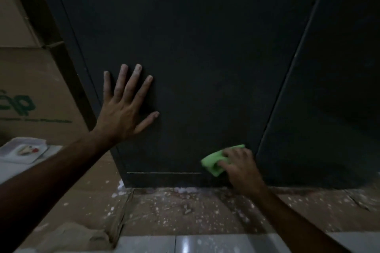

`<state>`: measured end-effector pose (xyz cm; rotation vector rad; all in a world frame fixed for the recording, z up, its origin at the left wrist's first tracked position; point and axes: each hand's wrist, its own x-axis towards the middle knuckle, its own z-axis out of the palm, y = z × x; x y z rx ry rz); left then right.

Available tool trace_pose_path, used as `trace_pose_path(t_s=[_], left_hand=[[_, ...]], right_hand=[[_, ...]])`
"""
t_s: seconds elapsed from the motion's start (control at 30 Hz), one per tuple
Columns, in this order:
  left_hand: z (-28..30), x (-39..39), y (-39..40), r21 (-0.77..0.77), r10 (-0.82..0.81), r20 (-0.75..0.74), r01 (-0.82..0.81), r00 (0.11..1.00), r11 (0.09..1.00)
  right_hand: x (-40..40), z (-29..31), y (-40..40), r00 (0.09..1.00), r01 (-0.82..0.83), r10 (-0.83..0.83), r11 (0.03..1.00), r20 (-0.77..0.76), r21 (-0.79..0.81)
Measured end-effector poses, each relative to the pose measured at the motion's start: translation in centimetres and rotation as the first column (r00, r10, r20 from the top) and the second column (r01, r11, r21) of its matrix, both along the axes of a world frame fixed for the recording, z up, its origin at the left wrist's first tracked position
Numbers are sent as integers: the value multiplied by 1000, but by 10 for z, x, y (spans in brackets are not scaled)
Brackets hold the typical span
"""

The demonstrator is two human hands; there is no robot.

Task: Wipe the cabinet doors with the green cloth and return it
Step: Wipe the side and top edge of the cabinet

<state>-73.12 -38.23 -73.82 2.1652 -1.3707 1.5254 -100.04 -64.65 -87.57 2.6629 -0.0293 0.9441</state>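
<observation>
Green cloth (218, 160), bunched under the right hand's (240, 165) gripping fingers (223, 162), sat at the cabinet door's (195, 68) lower right corner, left hand (123, 107) splayed flat higher up.

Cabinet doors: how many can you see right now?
2. One door fills the centre, with the left hand flat on it and the right hand holding the cloth low on it. Another door is at right. More may lie out of frame.

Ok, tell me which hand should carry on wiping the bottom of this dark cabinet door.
Right. The right hand already grips the green cloth against the lower corner of the cabinet door. The left hand lies flat with fingers spread higher up the door, holding nothing, so it likely serves best as a brace.
</observation>
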Motion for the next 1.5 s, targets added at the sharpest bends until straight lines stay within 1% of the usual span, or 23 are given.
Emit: trace_pose_path(t_s=[0.07,0.13,0.23,0.27,0.33,0.4,0.47,0.53,0.6,0.63,0.7,0.73,0.8,0.87,0.9,1.0,1.03,1.1,1.2,1.27,1.33,1.43,1.5], left_hand=[[0,4,5,25,6,13,-6,1000,1000],[-2,6,4,34,13,22,-14,1000,999],[-4,7,0,29,30,17,-31,999,999],[-5,7,0,27,32,15,-32,999,999],[-5,8,-1,19,31,19,-32,999,999],[-5,8,-1,18,39,23,-40,999,999],[-4,6,-1,23,42,30,-42,999,999],[-3,5,-1,29,31,26,-32,999,999],[-3,6,-1,29,27,24,-28,999,999],[-4,7,-2,25,33,23,-34,999,999],[-7,10,-2,11,49,24,-49,999,999],[-9,11,-3,4,53,31,-53,998,999],[-8,10,-5,-3,48,37,-47,998,999],[-6,9,-5,3,42,32,-42,999,999],[-6,9,-5,7,42,35,-43,998,999],[-4,6,-3,12,35,43,-35,998,999],[-5,7,-3,9,32,40,-33,999,999],[-7,10,-5,-1,39,41,-39,998,999],[-10,13,-7,-13,51,52,-50,997,999],[-9,14,-6,1,43,47,-43,998,999],[-10,16,-6,-2,50,44,-49,998,999],[-8,14,-3,2,36,43,-36,998,999],[-4,9,-1,17,39,41,-40,998,999]], right_hand=[[-25,27,-41,959,118,-160,976,234,184],[-40,77,-89,765,209,-414,885,494,417],[-30,129,-113,512,187,-600,777,615,602],[-22,123,-98,527,196,-595,780,607,594],[-17,77,-65,715,154,-463,836,524,527],[-34,10,-44,905,200,-340,870,254,451],[-65,-30,-55,909,269,-412,695,62,667],[-75,-27,-80,778,198,-626,318,49,927],[-69,12,-112,575,-45,-806,138,139,989],[-64,39,-122,482,-173,-850,145,212,974],[-47,78,-116,353,-238,-831,364,429,901],[-37,82,-99,385,-197,-769,471,510,860],[-14,59,-44,613,-7,-621,613,488,790],[-11,11,-10,794,168,-538,640,282,750],[-19,-13,-8,822,221,-543,582,172,782],[-53,-47,-28,783,246,-620,232,-52,941],[-56,-41,-33,781,216,-622,185,-56,959],[-45,-5,-32,781,83,-615,276,109,957],[-10,74,-29,700,-208,-498,544,512,813],[4,96,-29,682,-227,-468,596,562,770],[-1,74,-23,724,-164,-510,525,464,835],[-29,5,-10,824,44,-553,282,125,958],[-35,-7,-10,835,123,-550,235,28,964]])
